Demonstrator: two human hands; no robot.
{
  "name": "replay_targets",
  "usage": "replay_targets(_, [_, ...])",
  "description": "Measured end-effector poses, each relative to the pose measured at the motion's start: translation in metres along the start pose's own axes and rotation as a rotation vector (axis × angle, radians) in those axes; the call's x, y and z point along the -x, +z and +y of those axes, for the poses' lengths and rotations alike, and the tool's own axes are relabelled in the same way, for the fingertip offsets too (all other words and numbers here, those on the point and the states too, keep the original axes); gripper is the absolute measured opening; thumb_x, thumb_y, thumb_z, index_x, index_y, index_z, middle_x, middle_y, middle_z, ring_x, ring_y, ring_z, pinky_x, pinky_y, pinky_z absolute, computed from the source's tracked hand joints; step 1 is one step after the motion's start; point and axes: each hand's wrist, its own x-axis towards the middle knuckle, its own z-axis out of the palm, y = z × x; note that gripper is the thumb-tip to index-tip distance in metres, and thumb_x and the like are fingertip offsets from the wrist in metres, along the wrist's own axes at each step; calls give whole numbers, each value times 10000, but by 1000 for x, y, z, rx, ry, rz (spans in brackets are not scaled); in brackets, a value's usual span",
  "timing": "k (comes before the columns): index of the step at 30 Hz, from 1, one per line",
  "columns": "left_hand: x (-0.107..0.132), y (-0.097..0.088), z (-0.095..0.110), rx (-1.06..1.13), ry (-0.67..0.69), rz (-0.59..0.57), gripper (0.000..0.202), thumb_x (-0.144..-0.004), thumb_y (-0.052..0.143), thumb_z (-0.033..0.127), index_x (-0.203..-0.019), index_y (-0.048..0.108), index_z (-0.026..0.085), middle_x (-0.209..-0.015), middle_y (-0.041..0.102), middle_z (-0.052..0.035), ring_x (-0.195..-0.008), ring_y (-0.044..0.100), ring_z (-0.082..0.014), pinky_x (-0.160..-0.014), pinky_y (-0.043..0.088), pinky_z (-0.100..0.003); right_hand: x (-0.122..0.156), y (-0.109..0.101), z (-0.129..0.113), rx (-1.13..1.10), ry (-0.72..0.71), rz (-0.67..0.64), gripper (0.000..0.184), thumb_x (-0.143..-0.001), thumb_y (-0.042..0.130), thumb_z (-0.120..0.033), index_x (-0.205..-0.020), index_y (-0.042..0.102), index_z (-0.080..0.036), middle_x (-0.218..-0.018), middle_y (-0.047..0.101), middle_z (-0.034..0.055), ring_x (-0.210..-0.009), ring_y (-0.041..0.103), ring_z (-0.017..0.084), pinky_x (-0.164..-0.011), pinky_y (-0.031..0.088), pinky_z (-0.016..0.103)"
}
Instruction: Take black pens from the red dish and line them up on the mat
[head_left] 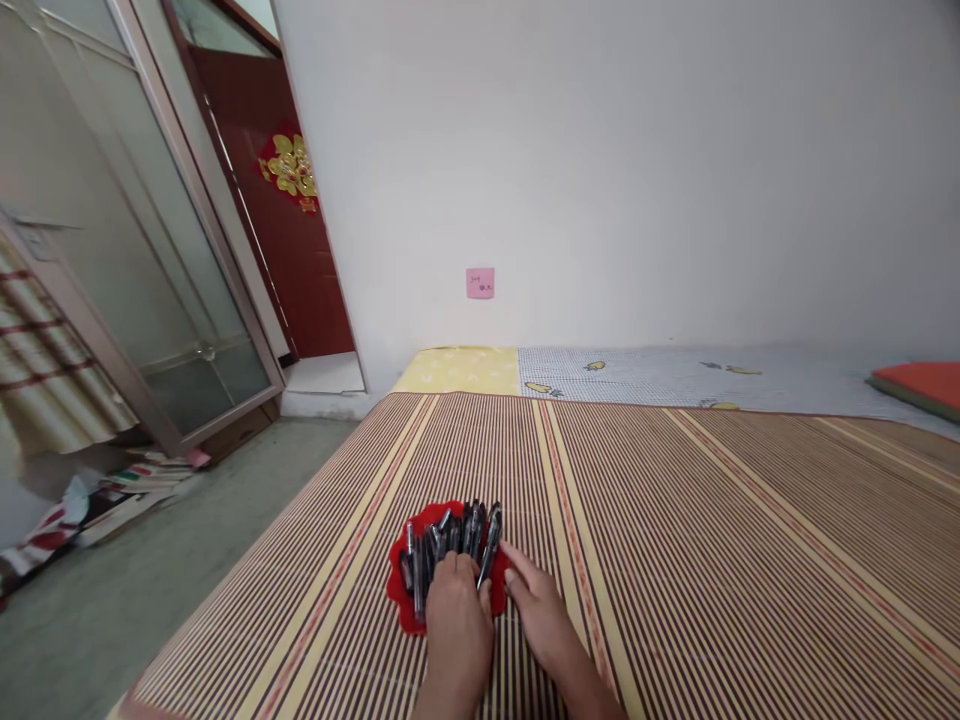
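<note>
Several dark pens (418, 580) with clear caps lie close together on a red tray or mat (396, 590) with a scalloped edge. My left hand (459, 615) reaches over the near side of the pens, its fingers bent down among them; the fingertips are hidden. Beside it, my right hand (541, 605) is at the right edge of the red piece, with the index finger stretched out and the thumb a little apart from it. No pen shows in the right hand, and its other fingers are mostly hidden.
A striped woven mat (675, 560) covers the bed under the pens. Past it lie a yellow cloth (465, 370) and a patterned sheet (637, 370) against the white wall. An orange-topped item (922, 385) is at far right. The bed's left edge drops to a grey floor (300, 460).
</note>
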Motion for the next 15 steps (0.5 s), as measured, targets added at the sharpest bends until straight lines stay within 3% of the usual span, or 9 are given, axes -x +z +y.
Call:
replay_targets(9, [6,12,-4,196,22,88,187,-892,415,136,-910,597,177,-941,630,-99,-920,590,-262,-826,447,-384,-2,5,6,30,-64,53,460,-812,583,-380,-1230,695,-225,-1300,660,85,-1270,556,274,-1127,354,425])
replay_targets(12, [3,14,-8,356,27,174,221,-882,465,201,-1013,640,176,-962,651,-100,-946,603,-268,-855,453,-401,1,4,-5,2,-64,59,430,-792,597,-373,-1176,722,-226,-1269,677,76,-1244,573,273,-1116,369,415])
replay_targets(15, [-3,10,-13,637,-85,207,248,-832,568,306,-995,681,157,-853,664,-76,-794,612,-236,-769,472,-365,2,-2,-17,-24,-45,126,384,-782,616,-384,-1104,742,-218,-1192,713,83,-1175,614,287,-1064,424,418])
